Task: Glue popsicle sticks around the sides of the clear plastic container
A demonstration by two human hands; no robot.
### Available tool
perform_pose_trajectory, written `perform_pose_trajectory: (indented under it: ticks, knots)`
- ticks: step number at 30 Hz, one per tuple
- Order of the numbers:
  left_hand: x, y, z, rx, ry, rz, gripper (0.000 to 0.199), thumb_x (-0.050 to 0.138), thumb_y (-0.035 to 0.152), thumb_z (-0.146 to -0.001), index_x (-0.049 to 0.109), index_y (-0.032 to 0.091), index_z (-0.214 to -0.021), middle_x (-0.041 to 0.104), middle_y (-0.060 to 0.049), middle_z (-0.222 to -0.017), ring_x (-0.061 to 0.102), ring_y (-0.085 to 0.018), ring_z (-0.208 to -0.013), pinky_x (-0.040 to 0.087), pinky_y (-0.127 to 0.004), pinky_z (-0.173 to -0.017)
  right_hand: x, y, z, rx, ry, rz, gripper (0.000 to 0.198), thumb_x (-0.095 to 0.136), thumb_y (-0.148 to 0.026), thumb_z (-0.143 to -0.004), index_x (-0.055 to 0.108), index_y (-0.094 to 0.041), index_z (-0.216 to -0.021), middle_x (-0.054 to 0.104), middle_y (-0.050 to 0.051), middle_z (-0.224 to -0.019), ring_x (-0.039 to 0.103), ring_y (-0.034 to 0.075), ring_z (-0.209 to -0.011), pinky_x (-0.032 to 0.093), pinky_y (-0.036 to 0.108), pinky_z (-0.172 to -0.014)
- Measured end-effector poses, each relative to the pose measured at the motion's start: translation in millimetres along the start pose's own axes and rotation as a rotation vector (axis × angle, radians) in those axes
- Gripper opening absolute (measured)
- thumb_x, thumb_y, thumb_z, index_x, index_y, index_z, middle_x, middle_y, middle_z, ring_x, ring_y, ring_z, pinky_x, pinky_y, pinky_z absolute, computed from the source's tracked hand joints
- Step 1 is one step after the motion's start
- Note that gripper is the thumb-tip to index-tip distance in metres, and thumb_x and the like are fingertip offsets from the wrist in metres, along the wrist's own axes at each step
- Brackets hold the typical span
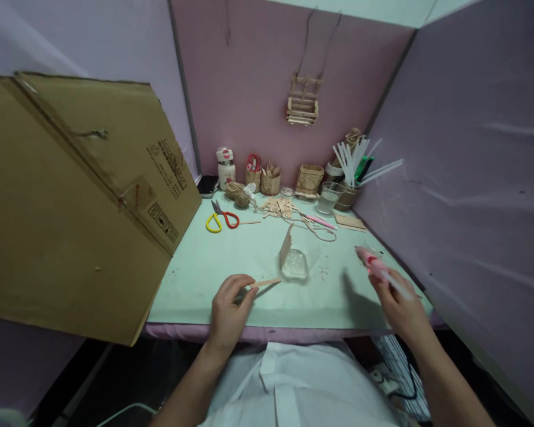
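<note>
Glue gun (372,263) is up in the right hand (396,296), fingers wrapped around the body, tip pointing toward the back of the table (196,284). Left hand (231,305) has the wooden stick (267,283) pinched by one end between thumb and fingers, far end just beside the clear tub (295,264); can't tell if they touch. My worry: with such a small grip, a light knock could twist that stick. If the tip's hot, a drip could land on the table or those bare fingers. One nudge might also shift the tub and the thin brown panel (286,246) standing at its left side, can't tell if that's stuck on.

Table's pale green with crumbs and scraps around. Scissors (222,217), twine ball (238,194) and loose sticks (279,207) sit farther back. Big cardboard sheet (71,225) on the left, pinkish-purple walls all round, and a little wooden hanging (302,110) on the back one.
</note>
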State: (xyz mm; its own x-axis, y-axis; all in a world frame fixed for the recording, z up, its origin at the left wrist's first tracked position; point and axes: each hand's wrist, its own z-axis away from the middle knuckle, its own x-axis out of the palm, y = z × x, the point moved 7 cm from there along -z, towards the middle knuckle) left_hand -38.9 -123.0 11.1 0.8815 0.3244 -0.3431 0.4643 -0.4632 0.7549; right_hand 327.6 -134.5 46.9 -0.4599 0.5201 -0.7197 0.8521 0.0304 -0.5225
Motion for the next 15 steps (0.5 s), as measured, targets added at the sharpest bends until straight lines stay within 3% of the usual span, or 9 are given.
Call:
perform_pose_trajectory:
  ticks: [4, 8, 10, 12, 15]
  knots:
    - [0, 6, -3, 0.021, -0.002, 0.015, 0.007, 0.064, 0.024, -0.087, 0.069, 0.021, -0.09, 0.071, -0.004, -0.092, 0.068, -0.017, -0.089, 0.055, -0.03, -0.081, 34, 29, -7, -0.078, -0.122, 0.481, 0.041, 0.046, -0.043, -0.089, 0.069, -0.01, -0.097, 0.069, 0.019, -0.086, 0.058, 0.03, -0.078, 0.042, 0.043, -0.071]
    - [-1, 13, -3, 0.048, 0.015, -0.003, 0.006, 0.064, 0.024, -0.088, 0.069, 0.021, -0.09, 0.072, -0.004, -0.091, 0.068, -0.017, -0.088, 0.055, -0.031, -0.081, 33, 20, 4, -0.079, -0.076, 0.664, 0.044, 0.051, -0.049, -0.089, 0.067, -0.014, -0.11, 0.066, 0.023, -0.105, 0.057, 0.037, -0.089, 0.04, 0.045, -0.068]
    - [-1, 19, -3, 0.08, 0.032, -0.021, 0.005, 0.064, 0.023, -0.088, 0.068, 0.021, -0.09, 0.072, -0.004, -0.09, 0.067, -0.017, -0.087, 0.055, -0.03, -0.08, 18, -13, 9, -0.162, 0.008, 0.581, 0.045, 0.051, -0.054, -0.089, 0.066, -0.017, -0.112, 0.066, 0.022, -0.108, 0.057, 0.037, -0.09, 0.039, 0.046, -0.07]
    - [-1, 29, -3, 0.14, 0.051, -0.038, 0.004, 0.064, 0.021, -0.088, 0.067, 0.02, -0.09, 0.071, -0.003, -0.089, 0.067, -0.016, -0.086, 0.055, -0.029, -0.079, 4, -62, 17, -0.309, 0.049, 0.36, 0.036, 0.052, -0.052, -0.092, 0.067, -0.022, -0.106, 0.068, 0.014, -0.098, 0.059, 0.032, -0.088, 0.037, 0.043, -0.073]
    - [3, 46, -2, 0.234, 0.059, -0.084, 0.006, 0.064, 0.017, -0.088, 0.065, 0.021, -0.092, 0.071, -0.003, -0.089, 0.066, -0.016, -0.087, 0.054, -0.03, -0.08, 1, -142, 33, -0.515, -0.042, -0.012, 0.014, 0.057, -0.035, -0.094, 0.065, -0.024, -0.091, 0.069, 0.004, -0.087, 0.06, 0.022, -0.088, 0.035, 0.039, -0.083]
